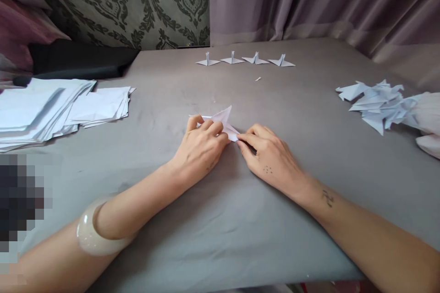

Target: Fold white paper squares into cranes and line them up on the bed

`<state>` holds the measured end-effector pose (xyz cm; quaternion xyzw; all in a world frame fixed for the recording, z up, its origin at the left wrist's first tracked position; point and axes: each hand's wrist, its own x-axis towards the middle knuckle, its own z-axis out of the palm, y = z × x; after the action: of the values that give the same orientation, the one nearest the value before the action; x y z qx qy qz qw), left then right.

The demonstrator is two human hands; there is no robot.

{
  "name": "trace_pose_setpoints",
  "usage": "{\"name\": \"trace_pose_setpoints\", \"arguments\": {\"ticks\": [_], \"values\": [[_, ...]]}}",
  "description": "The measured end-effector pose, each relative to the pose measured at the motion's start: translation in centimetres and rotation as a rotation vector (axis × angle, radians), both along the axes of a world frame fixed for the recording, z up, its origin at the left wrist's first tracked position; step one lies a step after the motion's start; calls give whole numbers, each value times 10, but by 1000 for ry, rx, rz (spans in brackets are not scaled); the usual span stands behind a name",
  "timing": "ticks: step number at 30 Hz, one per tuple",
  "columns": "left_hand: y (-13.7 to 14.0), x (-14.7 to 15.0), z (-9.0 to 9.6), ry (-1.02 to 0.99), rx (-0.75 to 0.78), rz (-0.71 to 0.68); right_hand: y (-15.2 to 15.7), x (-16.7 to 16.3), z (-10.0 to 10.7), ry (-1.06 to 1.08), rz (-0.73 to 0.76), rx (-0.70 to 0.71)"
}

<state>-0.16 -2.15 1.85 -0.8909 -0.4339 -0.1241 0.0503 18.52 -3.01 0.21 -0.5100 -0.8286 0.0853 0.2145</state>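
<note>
I start at the near edge of the table (206,256), draped in grey cloth, as both forearms come in over it, a thick, glossy, cream-coloured bangle (99,233) round the left one. Grey cloth stretches between the two arms, giving the elbows room. And here are the hands, mid-table! The left hand (202,144) has its fingers bent over a folded piece of white paper with sharp points (225,116), holding it down against the cloth; one point stands up past the knuckles. The right hand (270,151) pinches the paper's right-hand end between thumb and forefinger.

Over to the left edge: I've got a broad stack of large white paper sheets (34,105), and just beside it, on the inner side, a lower stack of smaller white sheets (99,107). Out by the right edge, a loose heap of folded white paper shapes (381,103) lies against pale, pinkish fabric (429,116); grey cloth runs wide between heap and right hand.

Beyond the hands, a tiny white scrap (258,78). Then, near the far edge, four white paper cranes (255,59), wings spread, in a row! A flat black item (82,59) sits at the far left corner. Behind it all, dark patterned wall covering (147,4) and a mauve curtain (254,0).
</note>
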Motion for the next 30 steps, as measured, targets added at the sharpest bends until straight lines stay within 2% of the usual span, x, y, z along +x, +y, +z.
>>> {"name": "trace_pose_setpoints", "arguments": {"ticks": [8,12,24,30], "values": [[5,4,4,-23,-81,101,10,-1,-1,57,-63,-78],[7,8,2,-23,-68,143,13,-4,-1,56,-105,-86],[10,10,-5,-10,-49,171,17,-8,-3,-24,-125,-80],[10,11,-3,-10,-71,177,19,-4,0,-34,-120,-127]]}}
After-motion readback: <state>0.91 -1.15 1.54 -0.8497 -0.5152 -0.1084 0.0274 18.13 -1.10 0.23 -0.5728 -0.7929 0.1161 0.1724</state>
